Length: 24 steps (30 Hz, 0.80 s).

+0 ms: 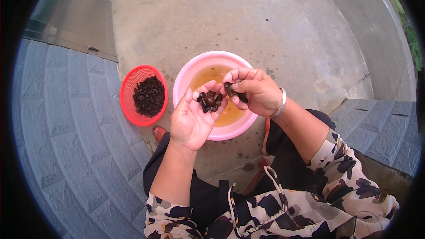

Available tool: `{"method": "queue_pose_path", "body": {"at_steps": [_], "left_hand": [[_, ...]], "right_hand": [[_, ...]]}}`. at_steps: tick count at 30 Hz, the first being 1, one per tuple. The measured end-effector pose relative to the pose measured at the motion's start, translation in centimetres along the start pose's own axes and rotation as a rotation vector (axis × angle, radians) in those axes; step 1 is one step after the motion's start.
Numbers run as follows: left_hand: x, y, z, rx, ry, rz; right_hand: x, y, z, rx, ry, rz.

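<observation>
- Cupped in the upturned left hand: a small heap of dark shells, fingers loosely spread.
- Just beside it, right hand fingertips pinch one shell.
- Likely wet, slippery, hard; grip by the sides.

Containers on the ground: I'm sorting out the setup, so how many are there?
2. A pink bowl of yellowish liquid sits under the hands; a red mesh basket of dark pieces lies to its left, close beside it.
</observation>
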<state>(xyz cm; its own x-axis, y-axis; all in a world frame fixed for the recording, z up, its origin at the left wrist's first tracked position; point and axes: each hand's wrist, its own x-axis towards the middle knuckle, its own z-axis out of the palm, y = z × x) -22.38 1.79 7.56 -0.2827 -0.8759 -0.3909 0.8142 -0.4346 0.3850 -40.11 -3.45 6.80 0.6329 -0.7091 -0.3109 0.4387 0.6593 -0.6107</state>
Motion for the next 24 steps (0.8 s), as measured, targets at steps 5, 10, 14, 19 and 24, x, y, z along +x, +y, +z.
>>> {"method": "queue_pose_path", "body": {"at_steps": [5, 10, 14, 19, 24], "left_hand": [[0.0, -0.4, 0.4, -0.104, 0.056, 0.018], [0.0, -1.0, -0.1, -0.129, -0.063, -0.019], [-0.3, -0.6, -0.3, -0.101, 0.006, 0.008], [-0.2, -0.5, -0.6, 0.119, 0.146, 0.013], [-0.3, -1.2, -0.7, 0.581, 0.219, 0.101]], "right_hand": [[0.3, 1.4, 1.0, -0.278, 0.119, -0.009], [0.6, 4.0, 1.6, -1.056, 0.174, -0.521], [0.5, 2.4, 2.0, -0.574, 0.191, -0.132], [0.4, 1.7, 0.7, -0.137, 0.112, 0.010], [0.4, 1.7, 1.1, -0.289, 0.155, 0.025]]}}
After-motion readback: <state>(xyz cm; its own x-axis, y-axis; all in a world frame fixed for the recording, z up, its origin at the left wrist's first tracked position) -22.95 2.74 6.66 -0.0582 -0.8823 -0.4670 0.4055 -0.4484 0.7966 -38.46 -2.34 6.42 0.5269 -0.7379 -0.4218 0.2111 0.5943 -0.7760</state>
